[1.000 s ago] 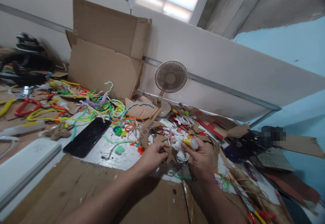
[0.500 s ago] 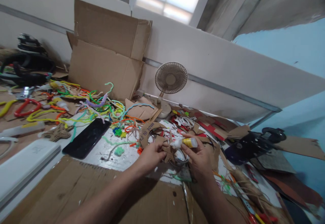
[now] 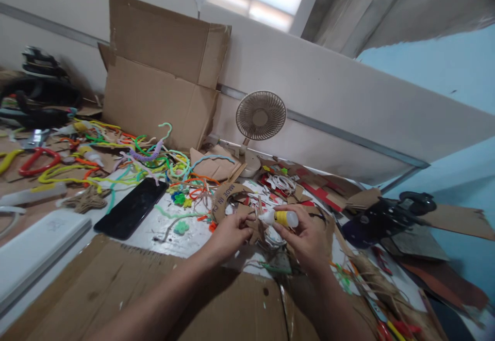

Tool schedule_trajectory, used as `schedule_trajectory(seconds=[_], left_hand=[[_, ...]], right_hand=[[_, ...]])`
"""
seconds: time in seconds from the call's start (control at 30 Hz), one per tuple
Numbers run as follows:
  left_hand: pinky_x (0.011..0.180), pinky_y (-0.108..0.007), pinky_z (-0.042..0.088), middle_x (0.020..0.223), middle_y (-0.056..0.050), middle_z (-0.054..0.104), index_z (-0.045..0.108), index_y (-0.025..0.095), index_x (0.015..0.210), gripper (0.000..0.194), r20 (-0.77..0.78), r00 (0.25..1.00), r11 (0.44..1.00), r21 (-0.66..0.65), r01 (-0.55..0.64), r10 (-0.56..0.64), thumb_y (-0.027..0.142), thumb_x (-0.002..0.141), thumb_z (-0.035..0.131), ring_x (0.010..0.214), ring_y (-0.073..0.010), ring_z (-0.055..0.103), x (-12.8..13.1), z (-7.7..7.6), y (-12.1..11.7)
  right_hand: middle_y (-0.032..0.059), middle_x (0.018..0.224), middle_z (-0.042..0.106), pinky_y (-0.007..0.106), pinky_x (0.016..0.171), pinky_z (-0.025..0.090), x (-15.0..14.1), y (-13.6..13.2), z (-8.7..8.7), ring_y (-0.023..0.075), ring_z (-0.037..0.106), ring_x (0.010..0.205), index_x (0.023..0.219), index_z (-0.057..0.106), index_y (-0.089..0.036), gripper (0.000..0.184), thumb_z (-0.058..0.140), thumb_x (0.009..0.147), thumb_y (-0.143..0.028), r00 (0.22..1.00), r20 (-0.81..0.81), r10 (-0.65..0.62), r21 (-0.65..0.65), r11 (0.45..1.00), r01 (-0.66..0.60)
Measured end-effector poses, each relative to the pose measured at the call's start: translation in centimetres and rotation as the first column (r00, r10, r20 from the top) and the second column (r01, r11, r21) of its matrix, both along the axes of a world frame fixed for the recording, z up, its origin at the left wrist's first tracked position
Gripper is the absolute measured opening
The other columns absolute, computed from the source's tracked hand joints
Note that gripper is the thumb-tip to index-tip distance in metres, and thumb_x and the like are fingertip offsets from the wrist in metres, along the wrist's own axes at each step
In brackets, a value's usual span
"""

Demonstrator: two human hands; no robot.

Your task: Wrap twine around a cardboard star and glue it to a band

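My left hand (image 3: 231, 236) pinches a small brown cardboard piece (image 3: 256, 231) with several points, like a star, between thumb and fingers. In my right hand (image 3: 305, 238) is a small white glue bottle (image 3: 286, 218) with a yellow label, tilted so its nozzle points left. The nozzle tip is close to the cardboard piece; whether they touch I cannot tell. Behind my hands lies a cardboard ring (image 3: 221, 200) with printed letters. A twine-wrapped star (image 3: 88, 200) rests at the left, beside a black phone (image 3: 131, 209).
Colourful pipe cleaners (image 3: 150, 158) are heaped at the left near red-handled pliers (image 3: 39, 162). A white power bank (image 3: 42, 250) lies front left. A fan (image 3: 261, 116) and an open cardboard box (image 3: 158, 88) stand behind. Scissors (image 3: 381, 320) lie front right; a cardboard sheet (image 3: 154, 299) covers the front.
The glue bottle in my right hand has shifted slightly left and turned a little, its base dipping. My left hand keeps its hold on the cardboard piece. The view has moved slightly.
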State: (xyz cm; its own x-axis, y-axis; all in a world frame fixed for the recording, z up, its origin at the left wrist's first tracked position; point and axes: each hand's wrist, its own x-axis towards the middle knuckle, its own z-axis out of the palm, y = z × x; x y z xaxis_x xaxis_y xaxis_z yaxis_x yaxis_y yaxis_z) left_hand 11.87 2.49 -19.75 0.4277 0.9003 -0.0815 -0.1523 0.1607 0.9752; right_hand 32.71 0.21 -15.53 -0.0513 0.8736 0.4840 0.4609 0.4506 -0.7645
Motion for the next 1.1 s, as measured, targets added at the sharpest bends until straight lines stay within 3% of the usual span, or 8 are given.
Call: schedule_trajectory(seconds=[0.13, 0.4, 0.67, 0.87, 1.1], left_hand=[[0.066, -0.026, 0.042, 0.074, 0.001, 0.068, 0.078, 0.017, 0.091, 0.031, 0.002, 1.000, 1.000, 0.017, -0.011, 0.011, 0.003, 0.071, 0.059, 0.066, -0.0143, 0.057, -0.1, 0.4, -0.1], [0.068, -0.027, 0.044, 0.080, -0.003, 0.073, 0.076, 0.016, 0.089, 0.027, 0.042, 0.999, 0.999, 0.032, 0.022, -0.023, 0.005, 0.069, 0.061, 0.070, -0.0164, 0.060, -0.1, 0.7, -0.5], [0.071, -0.027, 0.046, 0.076, -0.001, 0.071, 0.078, 0.016, 0.093, 0.030, 0.055, 0.997, 0.998, 0.032, 0.058, -0.060, 0.005, 0.072, 0.059, 0.069, -0.0160, 0.061, -0.1, 1.2, -0.7], [0.063, -0.025, 0.040, 0.074, 0.000, 0.070, 0.077, 0.016, 0.091, 0.028, 0.043, 0.997, 0.998, 0.010, 0.064, -0.064, 0.005, 0.072, 0.060, 0.063, -0.0138, 0.057, -0.2, 1.4, -0.9], [0.070, -0.028, 0.044, 0.079, -0.002, 0.073, 0.077, 0.016, 0.092, 0.030, 0.035, 0.997, 0.998, 0.024, 0.062, -0.062, 0.004, 0.072, 0.058, 0.068, -0.0159, 0.060, -0.2, 1.4, -0.9]], right_hand=[[0.0078, 0.097, 0.075, 0.038, 0.081, 0.054, 0.1, 0.1, -0.1, 0.0282, 0.068, 0.088, 0.101, 0.082, -0.025, 0.033, 0.089, 0.080, -0.050, 0.995, 0.063, -0.080, 0.035, 0.996, 0.078], [0.0056, 0.081, 0.074, 0.035, 0.067, 0.052, 0.1, 0.5, -1.1, 0.0247, 0.065, 0.073, 0.093, 0.081, -0.021, 0.043, 0.089, 0.075, -0.060, 0.985, -0.068, -0.161, -0.034, 0.987, 0.159], [0.0046, 0.079, 0.072, 0.034, 0.067, 0.051, 0.1, 0.5, -1.3, 0.0235, 0.064, 0.072, 0.088, 0.080, -0.020, 0.040, 0.090, 0.075, -0.056, 0.981, -0.094, -0.172, -0.054, 0.984, 0.167], [0.0034, 0.078, 0.070, 0.034, 0.065, 0.050, -0.2, 0.3, -1.0, 0.0224, 0.062, 0.071, 0.086, 0.078, -0.020, 0.039, 0.090, 0.075, -0.055, 0.978, -0.100, -0.180, -0.065, 0.982, 0.174], [0.0021, 0.076, 0.069, 0.033, 0.064, 0.050, -0.3, 0.2, -1.0, 0.0217, 0.061, 0.069, 0.085, 0.077, -0.021, 0.035, 0.089, 0.077, -0.054, 0.976, -0.106, -0.190, -0.069, 0.981, 0.183]])
